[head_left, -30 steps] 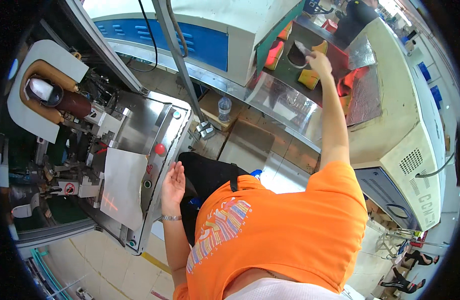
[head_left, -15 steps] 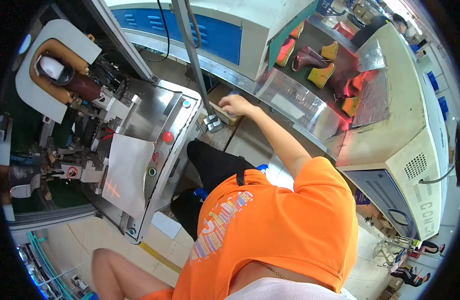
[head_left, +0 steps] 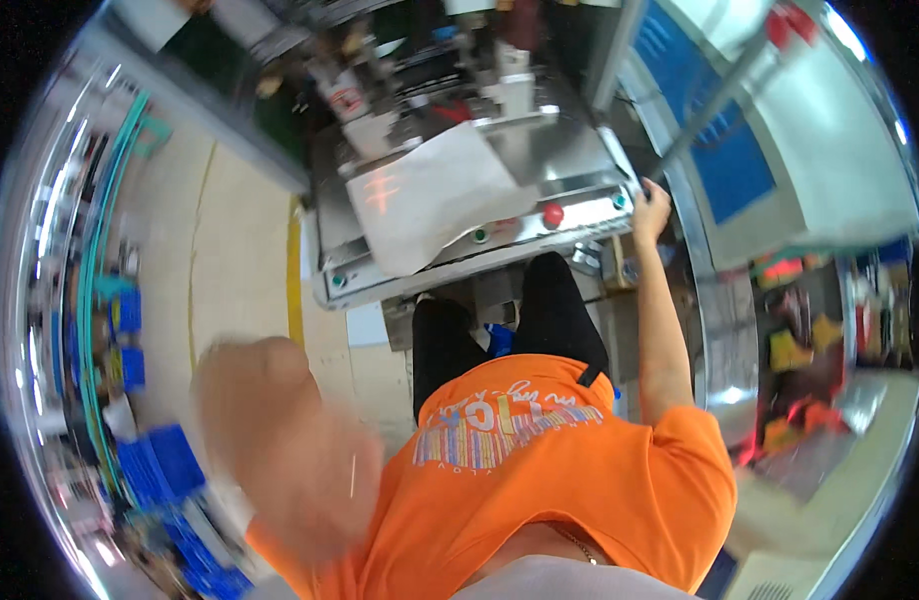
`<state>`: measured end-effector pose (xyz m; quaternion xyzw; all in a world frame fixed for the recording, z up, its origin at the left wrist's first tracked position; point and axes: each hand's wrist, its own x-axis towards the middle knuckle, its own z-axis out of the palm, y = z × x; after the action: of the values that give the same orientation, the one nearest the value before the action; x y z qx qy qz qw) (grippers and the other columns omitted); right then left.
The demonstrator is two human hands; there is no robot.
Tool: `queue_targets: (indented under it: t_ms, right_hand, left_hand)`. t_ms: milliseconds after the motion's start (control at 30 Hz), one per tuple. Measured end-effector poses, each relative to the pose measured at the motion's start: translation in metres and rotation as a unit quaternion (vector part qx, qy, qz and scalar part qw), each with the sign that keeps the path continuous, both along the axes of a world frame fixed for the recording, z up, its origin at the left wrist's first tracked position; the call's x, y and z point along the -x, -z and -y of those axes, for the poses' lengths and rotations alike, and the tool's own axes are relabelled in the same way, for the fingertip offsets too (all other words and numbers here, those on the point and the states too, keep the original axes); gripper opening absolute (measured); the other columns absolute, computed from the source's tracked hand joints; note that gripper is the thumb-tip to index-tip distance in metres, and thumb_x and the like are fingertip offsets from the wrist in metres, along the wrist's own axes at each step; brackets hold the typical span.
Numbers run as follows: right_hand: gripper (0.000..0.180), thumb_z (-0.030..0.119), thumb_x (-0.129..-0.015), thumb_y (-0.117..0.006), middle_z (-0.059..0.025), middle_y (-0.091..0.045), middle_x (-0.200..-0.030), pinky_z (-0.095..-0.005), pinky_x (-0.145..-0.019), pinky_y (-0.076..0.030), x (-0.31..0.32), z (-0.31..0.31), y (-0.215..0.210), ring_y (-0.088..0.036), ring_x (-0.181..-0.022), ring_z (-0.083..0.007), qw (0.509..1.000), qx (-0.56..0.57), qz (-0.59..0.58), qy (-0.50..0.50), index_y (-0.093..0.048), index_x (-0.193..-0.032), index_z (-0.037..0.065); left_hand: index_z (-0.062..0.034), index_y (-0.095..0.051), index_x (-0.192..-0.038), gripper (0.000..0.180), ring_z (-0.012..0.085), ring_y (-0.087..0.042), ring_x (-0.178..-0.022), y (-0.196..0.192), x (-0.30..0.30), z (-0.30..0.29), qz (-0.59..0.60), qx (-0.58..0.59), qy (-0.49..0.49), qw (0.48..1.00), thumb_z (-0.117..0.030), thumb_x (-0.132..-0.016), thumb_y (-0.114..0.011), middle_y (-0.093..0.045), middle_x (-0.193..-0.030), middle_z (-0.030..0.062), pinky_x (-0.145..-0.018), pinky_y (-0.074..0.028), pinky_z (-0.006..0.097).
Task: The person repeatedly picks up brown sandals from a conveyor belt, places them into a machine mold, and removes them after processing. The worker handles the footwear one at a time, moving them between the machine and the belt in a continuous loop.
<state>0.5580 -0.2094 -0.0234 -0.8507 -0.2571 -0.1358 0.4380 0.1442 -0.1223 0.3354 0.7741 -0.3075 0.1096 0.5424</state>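
Note:
My right hand (head_left: 652,212) is at the near right corner of the machine's metal table (head_left: 570,150), beside the lower end of a slanting grey pole (head_left: 710,112). Its fingers are curled closed; what they hold, if anything, cannot be made out. A red button (head_left: 553,215) and a green button (head_left: 620,202) sit on the table's front panel, just left of that hand. My left hand (head_left: 305,465) is raised close to my left side, smeared by motion, its fingers unreadable. A white sheet (head_left: 440,195) with red light lines on it lies over the table, overhanging the front panel.
On the right, a blue-and-white machine housing (head_left: 830,150) stands beside a conveyor (head_left: 795,390) carrying yellow and dark red shoe parts. Blue crates (head_left: 160,465) are stacked at the left by teal rails. A yellow floor line (head_left: 295,285) runs left of the table.
The view has swung round to face the machine table. My right hand has moved from beside the pole's foot to the table corner. My left arm has come up into view, blurred.

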Motion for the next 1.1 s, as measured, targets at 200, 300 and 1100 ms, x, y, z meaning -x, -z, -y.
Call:
queue_targets:
  t_ms: [200, 300, 1100]
  right_hand:
    - [0.027, 0.017, -0.077, -0.057, -0.0148, -0.055, -0.102, -0.039, -0.083, -0.039, 0.024, -0.041, 0.008, -0.05, -0.096, -0.0318, 0.998, 0.025, 0.058, 0.001, -0.057, -0.1, 0.003]
    - [0.025, 0.021, -0.08, -0.056, -0.0143, -0.058, -0.095, -0.0396, -0.079, -0.039, 0.067, -0.046, -0.029, -0.053, -0.088, -0.0286, 0.995, -0.076, 0.028, -0.063, -0.057, -0.095, 0.001]
    - [0.045, 0.003, -0.072, -0.062, -0.0143, -0.054, -0.107, -0.0309, -0.089, -0.037, 0.106, -0.07, -0.176, -0.05, -0.1, -0.0223, 0.817, 0.086, -0.303, -0.483, -0.046, -0.114, -0.006]
  left_hand:
    - [-0.0002, -0.055, -0.099, 0.03, 0.0104, -0.055, -0.078, 0.145, 0.08, -0.128, -0.161, -0.002, -0.634, 0.756, -0.025, -0.083, -0.058, -0.058, -0.09, 0.0057, -0.064, -0.046, 0.025]
    - [0.0008, -0.054, -0.099, 0.032, 0.0113, -0.056, -0.073, 0.219, 0.103, -0.134, -0.196, 0.05, -0.755, 0.624, -0.026, -0.082, -0.059, -0.06, -0.086, 0.0075, -0.068, -0.045, 0.023]
    - [-0.0025, -0.051, -0.105, 0.037, 0.0347, -0.054, -0.086, 0.346, 0.18, -0.114, -0.123, -0.066, -0.929, 0.342, -0.033, -0.085, -0.05, -0.057, -0.096, 0.0178, -0.073, -0.044, 0.042]
